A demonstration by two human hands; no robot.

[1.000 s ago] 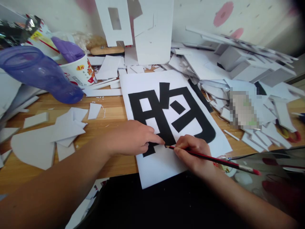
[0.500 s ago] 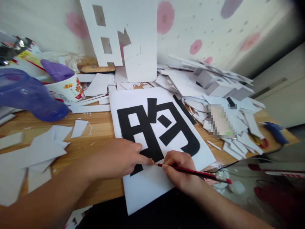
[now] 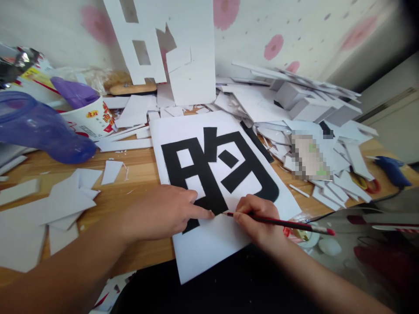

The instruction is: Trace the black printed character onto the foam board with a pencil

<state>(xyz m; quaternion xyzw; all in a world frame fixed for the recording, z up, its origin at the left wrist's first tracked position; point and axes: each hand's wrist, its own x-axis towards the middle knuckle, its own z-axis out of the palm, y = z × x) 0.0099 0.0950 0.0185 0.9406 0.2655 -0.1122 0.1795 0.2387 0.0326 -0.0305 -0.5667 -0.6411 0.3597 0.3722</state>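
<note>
A white sheet (image 3: pixel 209 246) bearing a large black cut-out character (image 3: pixel 209 174) lies on the wooden table (image 3: pixel 140 172). My left hand (image 3: pixel 163 211) presses down on the lower left of the character, its forefinger stretched toward the pencil tip. My right hand (image 3: pixel 258 216) pinches a red pencil (image 3: pixel 284 223) whose tip touches the sheet at the character's lower edge, just beside that forefinger.
White foam-board offcuts (image 3: pixel 294 109) pile up at the right and left (image 3: pixel 65 200). A tall white cut board (image 3: pixel 183 48) leans on the wall. A purple bottle (image 3: pixel 39 131) and a printed paper cup (image 3: pixel 91 117) sit at left. A blue glue gun (image 3: pixel 391 168) lies far right.
The view shifted down and then up a little. Both hands stay at the same spot on the character, with the pencil tip still by the left forefinger.
</note>
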